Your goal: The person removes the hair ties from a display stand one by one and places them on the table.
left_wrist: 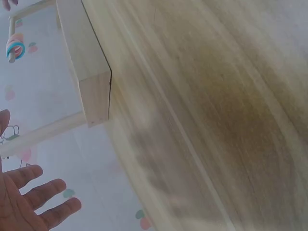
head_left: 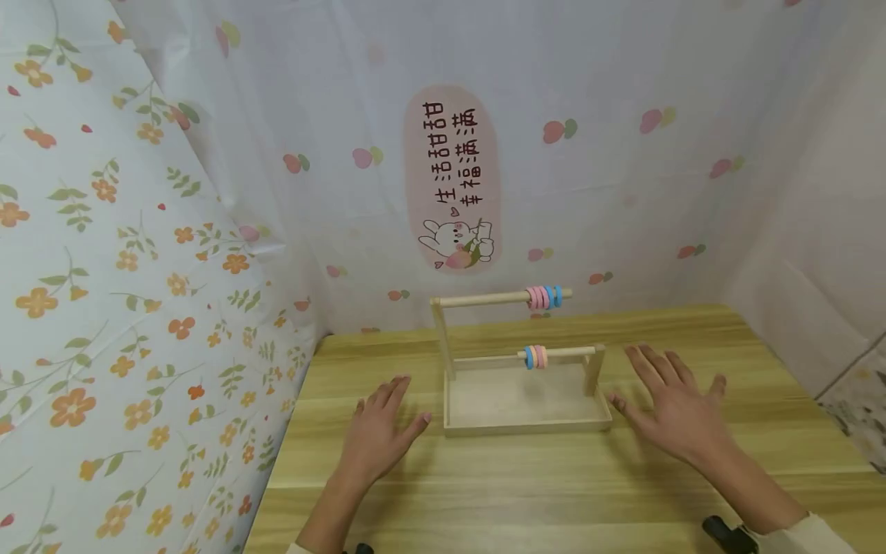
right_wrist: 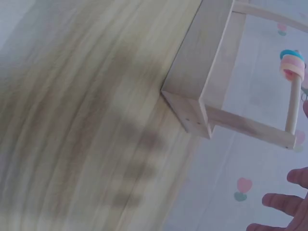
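Observation:
A wooden tray stand [head_left: 526, 428] sits on the table with two horizontal rods at different heights. Several pink and blue rings [head_left: 538, 298] hang near the free end of the taller rod [head_left: 484, 299]. On the lower rod [head_left: 571, 352] hang several blue, yellow and pink rings [head_left: 536, 357]. My left hand [head_left: 377, 435] hovers left of the tray, fingers spread and holding nothing. At the tray's right, my right hand [head_left: 678, 412] is held with its fingers apart, thumb near the tray's corner. Both wrist views show loose fingers over the table, clear of the stand.
The wood-grain table [head_left: 540, 492] reaches back to a printed curtain [head_left: 332, 231]. A flowered cloth [head_left: 138, 308] hangs along the left side, and a pale cloth wall [head_left: 810, 254] borders the right. Dark wrist gear [head_left: 727, 534] shows at my right sleeve.

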`<action>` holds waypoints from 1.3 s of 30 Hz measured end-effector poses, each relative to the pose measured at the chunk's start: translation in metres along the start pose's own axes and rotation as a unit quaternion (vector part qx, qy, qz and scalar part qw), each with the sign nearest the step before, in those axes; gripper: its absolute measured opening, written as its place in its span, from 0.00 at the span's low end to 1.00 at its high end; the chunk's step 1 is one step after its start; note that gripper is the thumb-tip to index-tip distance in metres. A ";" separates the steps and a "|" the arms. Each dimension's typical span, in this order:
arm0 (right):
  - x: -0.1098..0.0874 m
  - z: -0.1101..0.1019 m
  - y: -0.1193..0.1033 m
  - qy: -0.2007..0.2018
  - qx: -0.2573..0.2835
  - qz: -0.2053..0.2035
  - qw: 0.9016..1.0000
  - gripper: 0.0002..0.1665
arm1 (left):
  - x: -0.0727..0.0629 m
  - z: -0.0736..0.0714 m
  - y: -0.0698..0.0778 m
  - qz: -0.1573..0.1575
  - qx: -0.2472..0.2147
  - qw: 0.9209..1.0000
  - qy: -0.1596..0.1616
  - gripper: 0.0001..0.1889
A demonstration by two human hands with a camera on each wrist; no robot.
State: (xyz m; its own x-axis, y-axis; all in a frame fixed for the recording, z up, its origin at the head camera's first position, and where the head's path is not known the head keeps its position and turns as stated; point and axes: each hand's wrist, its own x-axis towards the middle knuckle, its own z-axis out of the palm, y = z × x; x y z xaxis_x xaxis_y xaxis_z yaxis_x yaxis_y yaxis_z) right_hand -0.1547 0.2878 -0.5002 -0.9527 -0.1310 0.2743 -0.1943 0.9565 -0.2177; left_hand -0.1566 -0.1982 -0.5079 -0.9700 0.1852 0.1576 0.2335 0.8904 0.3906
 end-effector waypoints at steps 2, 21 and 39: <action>0.004 -0.001 -0.002 0.010 0.003 -0.005 1.000 0.57 | 0.001 0.002 0.001 0.005 0.000 1.000 0.001 0.43; 0.041 -0.001 -0.019 -0.002 0.033 -0.052 0.998 0.44 | -0.005 0.011 0.004 -0.015 -0.056 0.998 -0.018 0.42; 0.060 0.011 -0.023 0.001 0.038 -0.079 0.996 0.25 | -0.007 0.011 0.006 -0.022 -0.068 0.997 -0.027 0.41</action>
State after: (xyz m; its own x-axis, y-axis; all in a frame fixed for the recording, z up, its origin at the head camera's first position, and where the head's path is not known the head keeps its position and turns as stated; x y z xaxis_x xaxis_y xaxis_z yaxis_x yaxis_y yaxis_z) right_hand -0.2097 0.2549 -0.4887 -0.9083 -0.2774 0.3132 -0.3589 0.9014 -0.2424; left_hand -0.1493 -0.1897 -0.5168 -0.9807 0.1737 0.0897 0.1949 0.8337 0.5166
